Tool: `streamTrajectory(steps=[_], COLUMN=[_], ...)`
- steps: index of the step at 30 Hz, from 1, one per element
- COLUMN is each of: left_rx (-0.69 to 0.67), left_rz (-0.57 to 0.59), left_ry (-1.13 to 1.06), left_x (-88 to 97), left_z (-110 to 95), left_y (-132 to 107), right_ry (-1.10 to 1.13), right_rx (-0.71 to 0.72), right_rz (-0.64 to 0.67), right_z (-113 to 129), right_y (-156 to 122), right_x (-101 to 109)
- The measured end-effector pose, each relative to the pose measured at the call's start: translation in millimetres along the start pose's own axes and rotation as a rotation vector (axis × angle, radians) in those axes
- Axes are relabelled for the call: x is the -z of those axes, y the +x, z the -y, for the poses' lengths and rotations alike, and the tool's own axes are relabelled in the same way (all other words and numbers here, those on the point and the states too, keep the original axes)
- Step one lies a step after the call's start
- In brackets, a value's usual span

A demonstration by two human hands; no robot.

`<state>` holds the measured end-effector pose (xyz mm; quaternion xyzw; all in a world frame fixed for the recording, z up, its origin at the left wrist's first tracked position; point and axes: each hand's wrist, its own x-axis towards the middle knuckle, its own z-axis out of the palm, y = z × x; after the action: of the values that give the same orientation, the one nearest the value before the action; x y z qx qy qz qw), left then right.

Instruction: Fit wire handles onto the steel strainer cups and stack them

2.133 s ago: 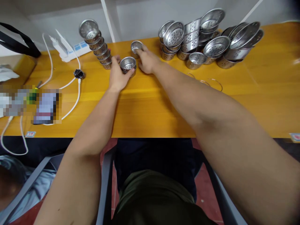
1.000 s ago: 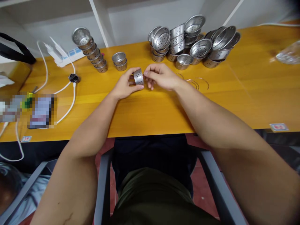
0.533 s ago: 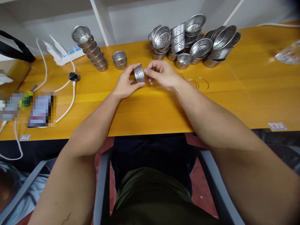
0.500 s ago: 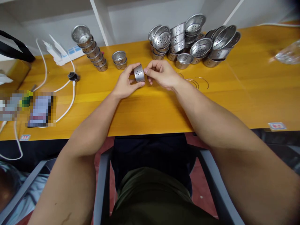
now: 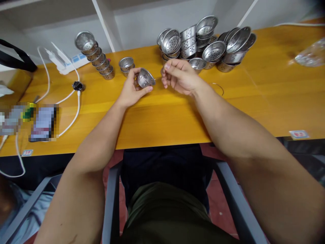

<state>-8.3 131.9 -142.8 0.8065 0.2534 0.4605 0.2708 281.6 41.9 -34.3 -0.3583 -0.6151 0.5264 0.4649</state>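
Note:
My left hand (image 5: pixel 132 88) grips a small perforated metal cup (image 5: pixel 145 78) between thumb and fingers. The cup is tilted, its opening turned partly toward me, and a thin wire end seems to stick out at its right rim. To the right of the cup and apart from it is my right hand (image 5: pixel 179 77), fingers curled and thumb against the index finger; whether something thin is pinched there I cannot make out. Behind the left hand stand two nested perforated cups (image 5: pixel 126 63). A thin curved wire (image 5: pixel 220 87) lies on the table, right of my right wrist.
A leaning stack of perforated cups (image 5: pixel 98 58) stands back left. Several more stacks (image 5: pixel 189 42) crowd the back right. At left are a power strip (image 5: pixel 76 61), white cables and a phone (image 5: pixel 43 122). Clear plastic (image 5: pixel 311 54) lies far right. A person's sleeve shows lower left.
The cup in my left hand has turned so its opening shows. My right hand has drawn back from it, slightly to the right. The view has shifted slightly.

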Motion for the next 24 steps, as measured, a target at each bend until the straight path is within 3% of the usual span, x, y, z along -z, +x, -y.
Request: streamTrajectory(steps=[3,5,8,11,16,21,24], left_rx=[-0.002,0.007,0.094,0.218,0.324,0.374,0.335], left_rz=[-0.089,-0.169,-0.266,-0.277,-0.15,-0.312,-0.363], left_ry=[0.081,0.122,0.186,0.299,0.461,0.478,0.445], left_x=[5.5,14.4,34.1,51.8,63.4,77.7,84.3], left_z=[3.8,0.3,-9.4,-14.0,1.5,29.3,22.7], left_y=[3.4,5.9,7.3,5.5,9.1,39.5,57.3], right_ry=[-0.03,-0.24,-0.648,-0.867,-0.976,-1.049,-1.059], right_rx=[0.03,0.078,0.141,0.102,0.026,-0.01,0.002], right_rz=[-0.086,-0.111,-0.053,0.04,0.051,0.037,0.024], right_z=[-5.4,-14.9,-30.0,-35.9,-28.6,-26.2,-24.1], right_y=[5.4,11.0,15.8,14.0,8.7,9.3,9.0], right_x=[9.7,16.6,25.1,28.4,25.9,27.3,29.4])
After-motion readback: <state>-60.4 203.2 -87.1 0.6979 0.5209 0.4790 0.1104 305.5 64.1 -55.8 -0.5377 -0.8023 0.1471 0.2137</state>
